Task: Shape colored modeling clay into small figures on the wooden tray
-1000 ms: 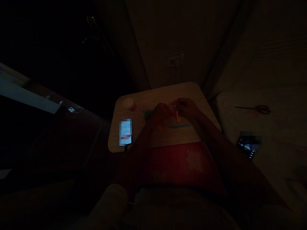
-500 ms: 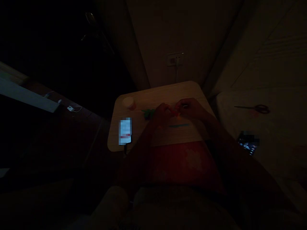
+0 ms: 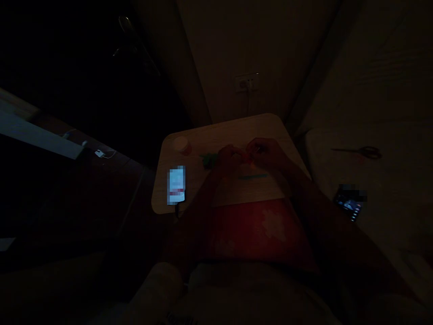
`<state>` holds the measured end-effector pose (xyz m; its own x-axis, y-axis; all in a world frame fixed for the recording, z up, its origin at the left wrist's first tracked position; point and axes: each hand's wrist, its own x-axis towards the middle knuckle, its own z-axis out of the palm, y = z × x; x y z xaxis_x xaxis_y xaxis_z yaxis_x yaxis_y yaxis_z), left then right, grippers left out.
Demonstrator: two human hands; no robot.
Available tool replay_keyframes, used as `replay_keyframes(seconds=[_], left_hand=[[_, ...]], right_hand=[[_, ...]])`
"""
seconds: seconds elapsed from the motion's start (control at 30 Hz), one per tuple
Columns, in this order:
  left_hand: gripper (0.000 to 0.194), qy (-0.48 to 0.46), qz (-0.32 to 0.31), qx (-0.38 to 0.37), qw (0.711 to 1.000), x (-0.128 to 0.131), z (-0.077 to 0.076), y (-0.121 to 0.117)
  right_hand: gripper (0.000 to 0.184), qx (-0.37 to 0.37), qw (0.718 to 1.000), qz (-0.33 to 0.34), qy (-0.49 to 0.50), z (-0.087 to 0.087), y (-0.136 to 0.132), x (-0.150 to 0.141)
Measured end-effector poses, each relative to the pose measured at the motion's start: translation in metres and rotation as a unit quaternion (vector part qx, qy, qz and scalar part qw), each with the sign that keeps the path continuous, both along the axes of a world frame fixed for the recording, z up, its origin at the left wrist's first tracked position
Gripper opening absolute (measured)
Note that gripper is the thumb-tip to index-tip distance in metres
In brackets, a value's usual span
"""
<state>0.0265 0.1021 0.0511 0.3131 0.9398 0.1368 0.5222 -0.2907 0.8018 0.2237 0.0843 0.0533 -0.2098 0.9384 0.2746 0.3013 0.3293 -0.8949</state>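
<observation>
In dim light my left hand (image 3: 230, 158) and my right hand (image 3: 265, 151) meet over the small wooden table (image 3: 219, 196). Fingers of both are bent around a small red-orange piece (image 3: 248, 156) between them; its kind is too dark to make out. Just left of my left hand, and partly covered by it, lies a dark green lump (image 3: 209, 160). A thin blue-green strip (image 3: 253, 176) lies flat on the table, nearer to me than the hands.
A lidded tub (image 3: 181, 145) stands at the table's far left, with a lit phone (image 3: 176, 185) and its cable nearer me. On the pale surface at right lie scissors (image 3: 358, 152) and another phone (image 3: 349, 206). A wall socket (image 3: 246, 83) with a plug is behind.
Both hands stay together at the red-orange piece, with only slight finger movement. The bright orange glow near the right fingertips looks dimmer now. The view has shifted a little.
</observation>
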Motion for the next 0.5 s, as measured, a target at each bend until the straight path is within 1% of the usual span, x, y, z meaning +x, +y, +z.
replay_keyframes(seconds=[0.1, 0.23, 0.43, 0.5], left_hand=[[0.009, -0.021, -0.002, 0.0, 1.0, 0.0007, 0.0007, -0.0005], [0.007, -0.055, -0.007, -0.012, 0.998, 0.0002, -0.0002, 0.0008], [0.01, -0.074, -0.015, -0.019, 0.997, -0.0026, -0.0034, 0.0024], [0.01, -0.078, -0.017, -0.025, 0.996, -0.0039, -0.0035, 0.0023]], right_hand=[[0.014, 0.009, 1.0, 0.007, -0.004, 0.0004, -0.0007, 0.0003], [0.012, 0.026, 1.0, -0.003, 0.006, 0.0007, -0.0007, 0.0007], [0.015, 0.01, 1.0, 0.017, 0.018, 0.0006, -0.0022, 0.0022], [0.019, 0.006, 0.999, 0.025, 0.027, 0.0022, -0.002, 0.0035]])
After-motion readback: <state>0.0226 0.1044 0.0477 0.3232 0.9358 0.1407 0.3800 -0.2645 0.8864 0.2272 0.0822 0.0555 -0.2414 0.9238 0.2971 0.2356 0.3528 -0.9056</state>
